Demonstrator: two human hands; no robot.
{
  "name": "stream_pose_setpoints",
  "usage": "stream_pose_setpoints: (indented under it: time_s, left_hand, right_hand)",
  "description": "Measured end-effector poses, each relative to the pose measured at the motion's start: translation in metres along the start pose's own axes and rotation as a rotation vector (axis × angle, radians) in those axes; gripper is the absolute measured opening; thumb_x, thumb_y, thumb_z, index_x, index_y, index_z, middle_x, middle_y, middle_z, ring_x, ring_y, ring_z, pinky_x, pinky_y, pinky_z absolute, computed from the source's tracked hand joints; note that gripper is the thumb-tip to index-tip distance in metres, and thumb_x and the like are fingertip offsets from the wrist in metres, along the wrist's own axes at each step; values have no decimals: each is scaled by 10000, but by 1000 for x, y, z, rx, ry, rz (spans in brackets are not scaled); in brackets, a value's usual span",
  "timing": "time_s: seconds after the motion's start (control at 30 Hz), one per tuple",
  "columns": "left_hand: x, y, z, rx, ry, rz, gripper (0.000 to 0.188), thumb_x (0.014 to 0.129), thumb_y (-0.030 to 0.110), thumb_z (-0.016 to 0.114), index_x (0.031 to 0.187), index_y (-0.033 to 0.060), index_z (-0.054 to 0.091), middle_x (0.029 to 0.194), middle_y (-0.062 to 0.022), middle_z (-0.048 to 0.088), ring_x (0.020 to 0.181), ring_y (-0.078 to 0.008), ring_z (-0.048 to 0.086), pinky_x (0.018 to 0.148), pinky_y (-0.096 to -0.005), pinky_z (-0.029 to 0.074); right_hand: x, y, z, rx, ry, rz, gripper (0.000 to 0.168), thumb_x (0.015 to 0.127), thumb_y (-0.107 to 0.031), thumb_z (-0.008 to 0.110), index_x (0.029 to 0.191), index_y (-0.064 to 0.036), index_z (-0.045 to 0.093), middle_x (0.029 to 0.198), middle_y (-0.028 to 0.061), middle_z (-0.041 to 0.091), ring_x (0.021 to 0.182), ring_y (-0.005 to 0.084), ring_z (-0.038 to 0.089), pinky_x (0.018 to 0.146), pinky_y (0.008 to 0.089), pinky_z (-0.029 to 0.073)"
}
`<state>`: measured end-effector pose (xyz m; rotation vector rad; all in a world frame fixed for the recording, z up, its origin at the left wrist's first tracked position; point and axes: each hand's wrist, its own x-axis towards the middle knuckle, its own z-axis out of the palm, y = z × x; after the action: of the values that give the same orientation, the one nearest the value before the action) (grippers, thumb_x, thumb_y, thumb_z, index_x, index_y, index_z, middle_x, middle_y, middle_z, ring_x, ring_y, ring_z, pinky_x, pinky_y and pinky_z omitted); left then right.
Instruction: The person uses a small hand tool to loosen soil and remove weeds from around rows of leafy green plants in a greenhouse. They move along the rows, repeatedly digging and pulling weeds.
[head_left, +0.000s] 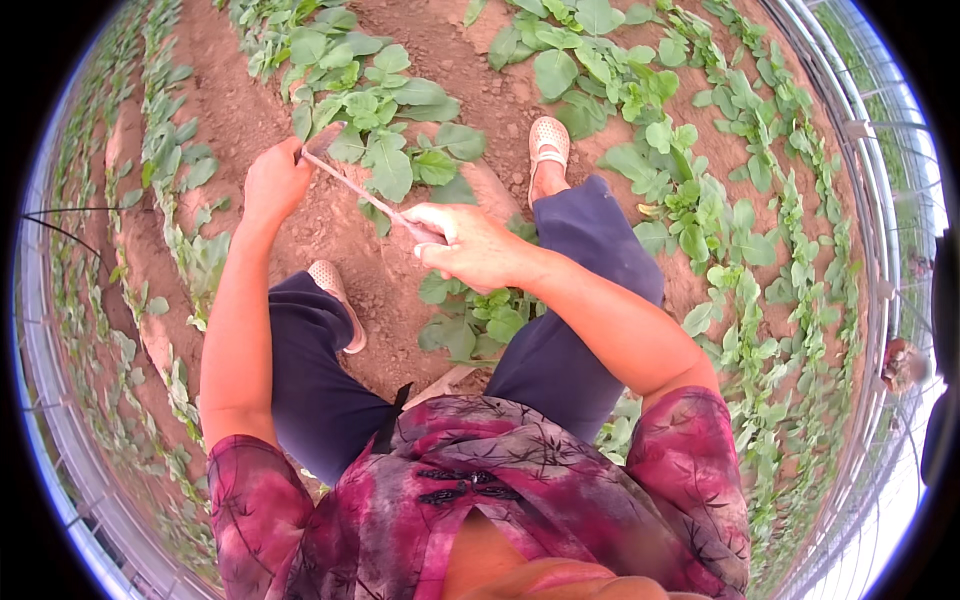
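A short-handled hoe (358, 190) spans the gap between my two hands, above the soil. Its thin wooden handle ends in my right hand (472, 247), whose thumb and fingers close around it. At the other end, my left hand (276, 180) is at the tool's head, with its fingers curled against the flat blade (327, 139); those fingertips are mostly hidden. Just beyond the blade grow broad-leaved green plants (390, 150). More leaves of the same kind (487, 319) show below my right hand, between my legs.
My feet, in pale perforated shoes (550, 142), straddle a planted row on reddish soil (405, 300). Leafy rows run along both sides (690, 202). Part of a wooden seat or board (442, 384) shows beneath me. Metal greenhouse tubing (874, 172) curves along the right edge.
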<state>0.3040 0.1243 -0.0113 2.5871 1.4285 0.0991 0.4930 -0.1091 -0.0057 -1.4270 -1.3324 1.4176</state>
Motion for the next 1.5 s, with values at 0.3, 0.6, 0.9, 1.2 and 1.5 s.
stream_pose_setpoints:
  time_s: [0.3, 0.6, 0.9, 1.2, 1.5]
  left_hand:
    - [0, -4, -1, 40, -28, 22, 202, 843, 225, 537, 858, 29, 582, 853, -235, 636, 880, -445, 601, 739, -526, 451]
    - [4, -14, 14, 133, -48, 88, 193, 849, 193, 508, 882, 21, 589, 892, -249, 639, 897, -460, 595, 756, -537, 450]
    - [-1, -7, 13, 214, -62, 91, 220, 857, 176, 496, 967, 27, 615, 942, -264, 646, 934, -471, 595, 798, -551, 450]
    - [-6, 5, 9, 234, -32, 80, 237, 857, 171, 497, 988, 30, 635, 925, -273, 649, 915, -476, 603, 793, -547, 460]
    - [0, -7, 12, 195, -82, 67, 264, 820, 163, 535, 1006, 3, 632, 922, -282, 646, 923, -482, 595, 792, -543, 457]
  right_hand:
    - [0, 1, 0, -80, 26, -12, 416, 792, -182, 566, 1160, 11, 573, 812, 150, 622, 699, 255, 637, 646, 388, 493]
    - [2, 14, 3, -69, 38, -82, 347, 778, -202, 576, 1050, 13, 589, 797, 171, 632, 725, 304, 640, 663, 419, 494]
    - [2, 15, 4, -182, 50, -129, 340, 744, -220, 594, 990, 14, 620, 842, 198, 658, 797, 364, 643, 724, 450, 493]
    - [6, 20, 7, -190, 48, -135, 291, 739, -216, 599, 933, 1, 608, 811, 196, 636, 771, 360, 631, 696, 451, 484]
    - [7, 24, 8, -214, 71, -148, 369, 739, -200, 581, 1039, 13, 615, 861, 206, 633, 805, 364, 627, 721, 443, 488]
